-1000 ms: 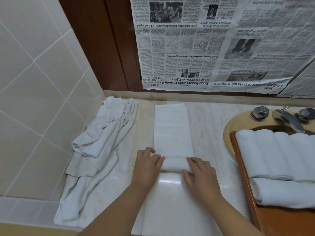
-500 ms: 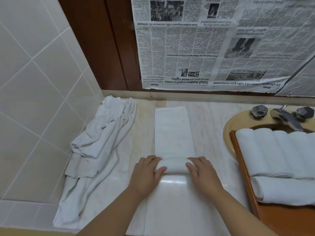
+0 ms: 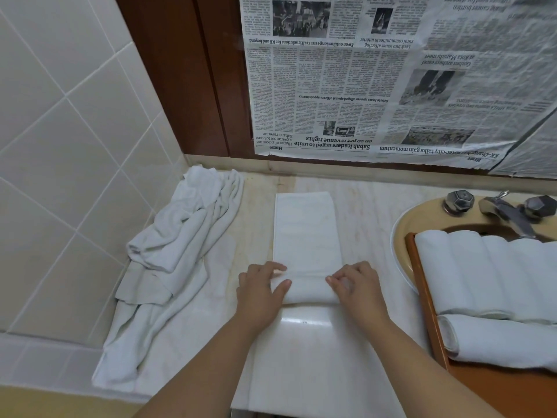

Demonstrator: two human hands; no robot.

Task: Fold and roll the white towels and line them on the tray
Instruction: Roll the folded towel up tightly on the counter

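A crumpled heap of white towels [image 3: 180, 242] lies on the pale marble bench [image 3: 370, 212], well to the left. In the middle, a long folded white towel strip [image 3: 306, 227] stretches away from the person towards the wall. Its near end is a small roll. The left hand [image 3: 259, 292] curls its fingers [image 3: 278, 271] round the roll's left end. The right hand [image 3: 358, 286] pinches the right end. The flat part lies straight ahead of both hands, so I think the roll must go forward. On the right, rolled white towels [image 3: 488, 273] sit side by side on the brown wooden tray [image 3: 425, 300].
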